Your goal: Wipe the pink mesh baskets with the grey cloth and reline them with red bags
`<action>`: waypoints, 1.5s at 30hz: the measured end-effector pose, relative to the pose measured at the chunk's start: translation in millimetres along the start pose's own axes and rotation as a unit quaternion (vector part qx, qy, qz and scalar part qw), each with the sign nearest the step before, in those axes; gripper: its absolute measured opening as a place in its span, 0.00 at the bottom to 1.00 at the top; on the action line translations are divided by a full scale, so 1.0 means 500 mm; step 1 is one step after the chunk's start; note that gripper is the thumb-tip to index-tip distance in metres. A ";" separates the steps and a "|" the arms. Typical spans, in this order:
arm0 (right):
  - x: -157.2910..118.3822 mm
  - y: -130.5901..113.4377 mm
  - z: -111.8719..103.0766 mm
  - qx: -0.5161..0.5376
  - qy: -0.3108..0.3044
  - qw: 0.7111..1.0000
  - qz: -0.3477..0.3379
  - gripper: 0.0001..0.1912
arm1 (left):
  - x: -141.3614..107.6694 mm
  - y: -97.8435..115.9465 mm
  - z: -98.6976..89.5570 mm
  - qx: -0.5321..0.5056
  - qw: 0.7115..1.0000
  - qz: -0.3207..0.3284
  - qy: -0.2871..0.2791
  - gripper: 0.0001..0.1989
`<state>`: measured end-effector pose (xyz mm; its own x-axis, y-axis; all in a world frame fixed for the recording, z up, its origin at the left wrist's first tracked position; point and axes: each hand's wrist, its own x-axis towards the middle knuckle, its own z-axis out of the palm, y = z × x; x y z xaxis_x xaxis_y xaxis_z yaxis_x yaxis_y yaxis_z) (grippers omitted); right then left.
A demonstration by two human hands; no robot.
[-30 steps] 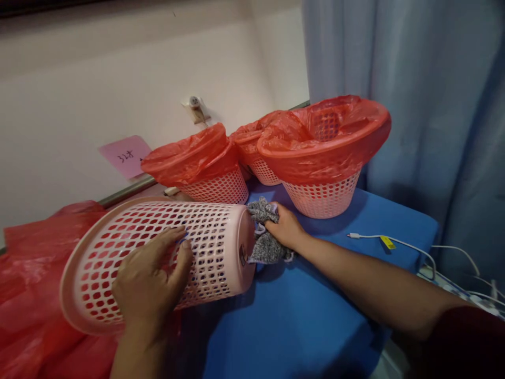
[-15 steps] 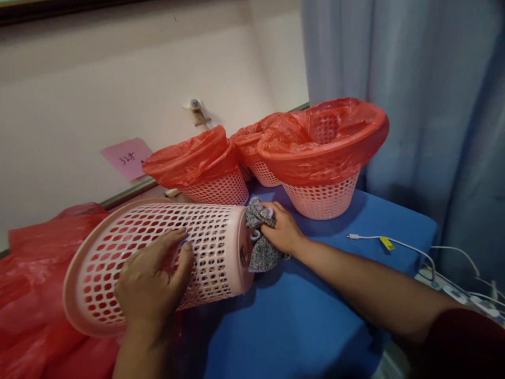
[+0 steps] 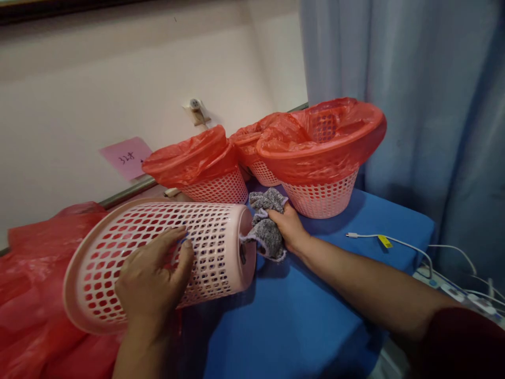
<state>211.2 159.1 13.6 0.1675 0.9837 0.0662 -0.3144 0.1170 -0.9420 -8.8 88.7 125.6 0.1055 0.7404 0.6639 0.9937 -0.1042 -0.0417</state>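
A pink perforated basket (image 3: 209,252) lies on its side on the blue table cover (image 3: 268,326), its base facing right. My left hand (image 3: 153,279) rests on the basket's side, thumb and fingers apart. A grey cloth with a pale edge (image 3: 268,231) is bunched in my right hand (image 3: 290,226), whose fingers are closed on it beside the basket's base. One flap of the cloth hangs in front of the base and partly covers a dark mark there.
Behind stand three pink baskets lined with red bags (image 3: 323,158). Red plastic (image 3: 35,284) lies at the left. A white cable (image 3: 398,242) with a yellow tag crosses the right side. A pink note (image 3: 126,158) is on the wall; a blue curtain (image 3: 414,105) hangs at right.
My right hand has moved slightly right with the cloth, which has changed shape and now stands a little off the base. My left hand and the basket have hardly moved.
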 end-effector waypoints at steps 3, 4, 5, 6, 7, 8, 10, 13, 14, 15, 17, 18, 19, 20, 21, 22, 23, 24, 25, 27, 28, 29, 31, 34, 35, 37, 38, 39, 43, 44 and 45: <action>-0.028 0.000 0.007 0.017 -0.110 0.993 -0.046 0.24 | -0.001 -0.005 0.004 -0.003 1.000 0.004 0.001 0.17; -0.040 0.000 0.002 0.001 -0.154 0.984 -0.089 0.23 | -0.001 -0.006 0.005 -0.005 1.000 0.005 0.003 0.17; -0.051 0.000 -0.006 -0.027 -0.201 0.970 -0.135 0.22 | -0.002 -0.008 0.004 -0.007 1.000 0.004 0.006 0.17; -0.059 0.000 -0.016 -0.063 -0.254 0.949 -0.177 0.22 | -0.002 -0.009 0.004 -0.008 1.000 0.003 0.007 0.17; -0.065 -0.001 -0.027 -0.109 -0.313 0.920 -0.209 0.21 | -0.003 -0.008 0.002 -0.010 1.000 0.003 0.007 0.17; -0.068 -0.003 -0.038 -0.166 -0.377 0.881 -0.231 0.20 | -0.003 -0.007 0.001 -0.011 1.000 0.005 0.004 0.18; -0.070 -0.006 -0.051 -0.307 -0.480 0.785 -0.242 0.19 | -0.003 -0.003 -0.003 -0.014 1.000 0.006 0.000 0.19; -0.069 -0.003 -0.049 -0.483 -0.494 0.691 -0.212 0.18 | -0.002 0.001 -0.003 -0.012 1.000 0.000 0.000 0.19; -0.068 0.000 -0.044 -0.513 -0.471 0.689 -0.202 0.18 | -0.002 0.001 -0.002 -0.011 1.000 -0.002 0.001 0.19; -0.067 0.004 -0.040 -0.529 -0.442 0.698 -0.195 0.18 | -0.002 0.001 0.000 -0.012 1.000 -0.002 0.000 0.18; -0.058 0.013 -0.033 -0.542 -0.372 0.730 -0.187 0.17 | -0.002 -0.001 0.003 -0.015 1.000 0.000 0.002 0.18; -0.051 0.017 -0.032 -0.547 -0.332 0.746 -0.184 0.17 | -0.002 -0.002 0.005 -0.017 1.000 0.000 0.005 0.18; -0.043 0.020 -0.031 -0.552 -0.297 0.758 -0.181 0.17 | -0.002 -0.003 0.006 -0.018 1.000 0.001 0.007 0.17; -0.033 0.023 -0.031 -0.549 -0.262 0.773 -0.180 0.18 | -0.002 -0.003 0.007 -0.017 1.000 0.003 0.009 0.17; -0.023 0.024 -0.029 -0.529 -0.222 0.798 -0.185 0.19 | -0.002 -0.004 0.007 -0.015 1.000 0.006 0.012 0.17; -0.013 0.026 -0.027 -0.490 -0.178 0.830 -0.200 0.20 | -0.002 -0.004 0.008 -0.014 1.000 0.011 0.017 0.17; -0.004 0.027 -0.023 -0.431 -0.130 0.864 -0.225 0.22 | -0.002 -0.004 0.009 -0.015 1.000 0.017 0.021 0.17; 0.003 0.028 -0.018 -0.360 -0.081 0.894 -0.255 0.22 | -0.002 -0.005 0.010 -0.016 0.999 0.024 0.027 0.16; 0.008 0.030 -0.010 -0.293 -0.038 0.914 -0.280 0.23 | -0.002 -0.005 0.011 -0.018 0.999 0.029 0.033 0.16; 0.014 0.037 0.005 -0.249 -0.009 0.931 -0.268 0.24 | -0.002 -0.006 0.013 -0.017 0.998 0.034 0.040 0.16; 0.015 0.042 0.013 -0.270 -0.016 0.934 -0.233 0.25 | -0.003 -0.007 0.014 -0.016 0.998 0.034 0.041 0.15; 0.015 0.048 0.018 -0.302 -0.032 0.934 -0.186 0.26 | -0.003 -0.008 0.015 -0.015 0.999 0.033 0.041 0.15; 0.012 0.061 0.023 -0.362 -0.073 0.924 -0.100 0.27 | -0.003 -0.008 0.016 -0.014 0.998 0.035 0.041 0.14; 0.005 0.073 0.013 -0.411 -0.141 0.900 -0.034 0.22 | -0.004 -0.008 0.016 -0.016 0.998 0.044 0.046 0.14; 0.001 0.071 0.007 -0.425 -0.171 0.889 -0.019 0.20 | -0.004 -0.008 0.016 -0.018 0.997 0.048 0.050 0.15; -0.011 0.061 -0.005 -0.445 -0.239 0.863 -0.001 0.16 | -0.003 -0.009 0.018 -0.023 0.996 0.056 0.059 0.15; -0.018 0.052 -0.010 -0.451 -0.275 0.849 0.004 0.14 | -0.003 -0.009 0.018 -0.027 0.996 0.060 0.063 0.15; -0.027 0.042 -0.014 -0.454 -0.310 0.835 0.008 0.12 | -0.002 -0.010 0.020 -0.030 0.995 0.063 0.065 0.15; -0.061 0.001 -0.027 -0.444 -0.416 0.794 -0.004 0.13 | -0.002 -0.015 0.025 -0.036 0.996 0.052 0.066 0.15; -0.066 -0.005 -0.030 -0.429 -0.430 0.794 -0.012 0.13 | -0.003 -0.015 0.026 -0.037 0.996 0.047 0.066 0.15; -0.067 -0.008 -0.034 -0.405 -0.438 0.802 -0.019 0.14 | -0.004 -0.015 0.026 -0.038 0.996 0.043 0.067 0.14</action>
<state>222.8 123.2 9.8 -0.6695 0.7423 -0.0285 0.4456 0.3706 -0.8149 -16.1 96.9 115.0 0.1789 0.6322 0.7539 0.9749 -0.2174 -0.0490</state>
